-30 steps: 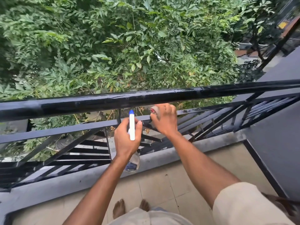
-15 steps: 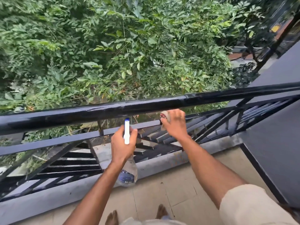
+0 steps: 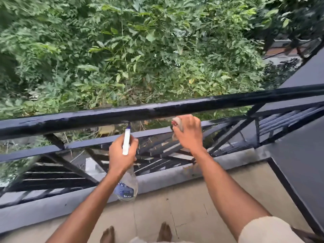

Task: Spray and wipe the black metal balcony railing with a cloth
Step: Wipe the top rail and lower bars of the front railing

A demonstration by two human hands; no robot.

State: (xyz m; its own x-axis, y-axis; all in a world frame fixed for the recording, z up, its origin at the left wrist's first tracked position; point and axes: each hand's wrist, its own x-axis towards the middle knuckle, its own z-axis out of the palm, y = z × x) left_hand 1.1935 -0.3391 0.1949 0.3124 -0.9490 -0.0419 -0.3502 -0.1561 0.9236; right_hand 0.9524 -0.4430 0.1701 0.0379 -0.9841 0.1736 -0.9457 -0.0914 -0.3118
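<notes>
The black metal balcony railing (image 3: 175,109) crosses the view, its thick top rail glistening wet. Below it runs a flat second rail (image 3: 98,142) with diagonal bars underneath. My left hand (image 3: 121,155) grips a clear spray bottle (image 3: 126,187) with a blue label; its white and blue spray head (image 3: 126,141) points up at the underside of the top rail. My right hand (image 3: 188,133) holds a bunched pale cloth (image 3: 176,122) with a red mark, pressed against the second rail just under the top rail. Most of the cloth is hidden by my fingers.
Dense green foliage (image 3: 140,50) fills the drop beyond the railing. A grey concrete kerb (image 3: 43,209) runs under the bars, with beige floor tiles (image 3: 184,207) in front. A dark grey wall (image 3: 301,163) closes the right side. My bare feet (image 3: 164,232) stand on the tiles.
My view has shifted left along the railing. My right hand with the cloth has slid right along the second rail, away from the spray bottle, which has stayed raised under the top rail.
</notes>
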